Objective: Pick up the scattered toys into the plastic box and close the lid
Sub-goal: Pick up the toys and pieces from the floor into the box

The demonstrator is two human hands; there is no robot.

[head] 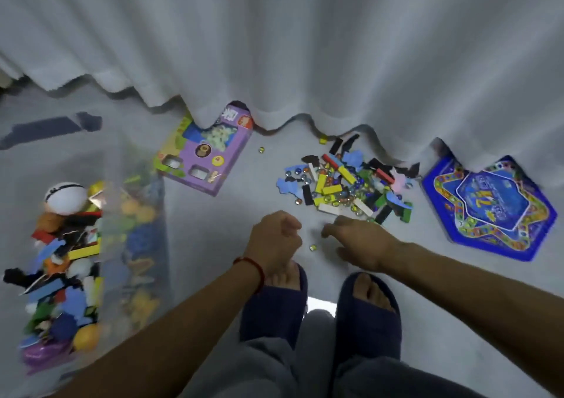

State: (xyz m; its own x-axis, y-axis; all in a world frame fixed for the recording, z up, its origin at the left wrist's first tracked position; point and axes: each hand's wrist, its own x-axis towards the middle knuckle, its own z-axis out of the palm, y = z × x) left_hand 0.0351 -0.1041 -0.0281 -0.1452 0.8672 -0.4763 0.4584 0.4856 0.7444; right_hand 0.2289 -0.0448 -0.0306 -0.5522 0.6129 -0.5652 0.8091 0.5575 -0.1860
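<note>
A pile of scattered toys (345,184) lies on the pale floor: coloured blocks, foam shapes and glass marbles. One loose marble (312,247) sits between my hands. My left hand (274,240) is curled into a loose fist just left of that marble; whatever is inside the fist is hidden. My right hand (361,242) hovers at the pile's near edge, palm down, with its fingers bent and spread and nothing visibly in them. The clear plastic box (134,275) stands at the left, partly filled with toys, with no lid on it.
A purple toy carton (204,156) lies by the curtain hem. A blue star-pattern game board (491,211) lies at the right. A white curtain (305,46) hangs across the far side. My feet in dark slippers (366,315) stand just below the hands.
</note>
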